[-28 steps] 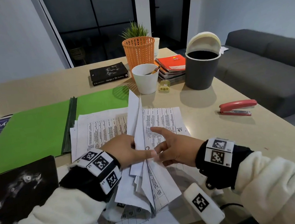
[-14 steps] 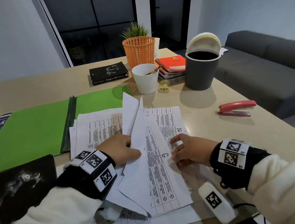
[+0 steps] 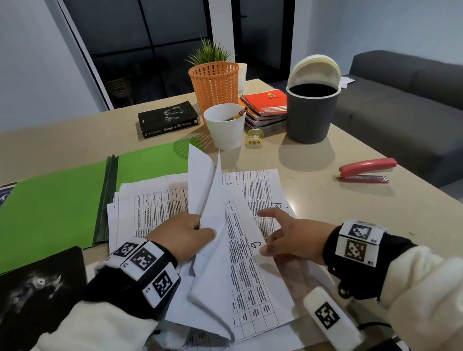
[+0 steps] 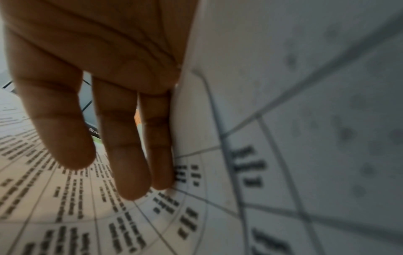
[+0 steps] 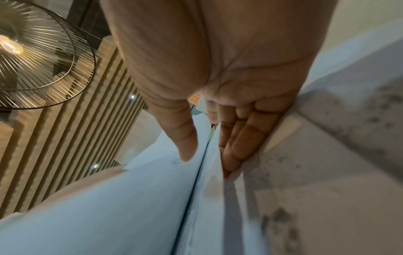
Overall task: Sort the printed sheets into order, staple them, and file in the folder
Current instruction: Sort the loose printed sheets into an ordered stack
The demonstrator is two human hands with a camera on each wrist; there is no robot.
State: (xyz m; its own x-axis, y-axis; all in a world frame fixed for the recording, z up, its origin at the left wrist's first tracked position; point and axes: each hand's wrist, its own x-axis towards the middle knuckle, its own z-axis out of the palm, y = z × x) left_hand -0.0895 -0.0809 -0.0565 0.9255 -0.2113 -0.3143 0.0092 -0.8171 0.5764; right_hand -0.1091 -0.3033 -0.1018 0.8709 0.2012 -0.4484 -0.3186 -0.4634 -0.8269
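Printed sheets (image 3: 155, 205) with tables lie spread on the table in front of me. My left hand (image 3: 185, 233) grips a fan of raised sheets (image 3: 205, 184) at their lower edge; in the left wrist view its fingers (image 4: 126, 155) lie along one raised sheet (image 4: 283, 86). My right hand (image 3: 290, 238) rests on the right pile, index finger stretched out. Its thumb touches a sheet with a handwritten number (image 3: 246, 261). In the right wrist view a sheet's edge (image 5: 202, 163) runs between thumb and straight fingers (image 5: 235, 146). The open green folder (image 3: 40, 216) lies left. The red stapler (image 3: 367, 171) lies right.
Behind the sheets stand a white cup with a pencil (image 3: 225, 126), an orange basket (image 3: 215, 87), a grey bin (image 3: 313, 112), stacked notebooks (image 3: 268, 103), a black book (image 3: 168, 119) and a yellow sharpener (image 3: 254, 137). A black cover (image 3: 21, 303) lies near left. A grey sofa (image 3: 420, 111) flanks the table's right edge.
My right hand left the raised fan and moved right and down onto the flat pile. One sheet came down onto that pile. My left hand kept hold of the raised sheets.
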